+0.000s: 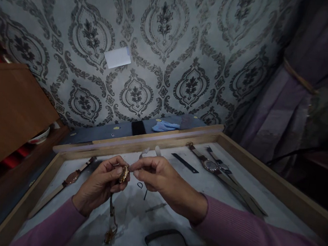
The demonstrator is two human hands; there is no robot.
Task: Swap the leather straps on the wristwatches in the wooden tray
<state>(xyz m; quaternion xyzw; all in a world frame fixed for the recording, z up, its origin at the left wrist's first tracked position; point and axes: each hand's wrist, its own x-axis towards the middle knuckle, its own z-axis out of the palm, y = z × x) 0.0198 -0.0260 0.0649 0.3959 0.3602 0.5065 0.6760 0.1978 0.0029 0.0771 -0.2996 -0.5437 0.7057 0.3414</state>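
A gold-coloured watch (124, 174) is gripped between the thumb and fingers of my left hand (98, 184). At its right edge, my right hand (165, 183) has thumb and forefinger pinched together; whatever lies between those fingertips is too small to make out. Beneath my left hand a thin dark strap (112, 210) runs down to a gold piece (109, 237); whether it joins the held watch I cannot tell. Just behind my right fingers shows a pale curved strip (143, 152). Below lie a small dark loop (140, 185) and a curved black strap (167, 235).
A wooden-rimmed tray (224, 142) surrounds the work. One watch (72, 177) lies at left, and a larger watch (210, 165) beside another at right. A flat black strip (185, 163) lies between. Beyond the rim is a blue cloth (166, 127); a brown box (14, 112) stands left.
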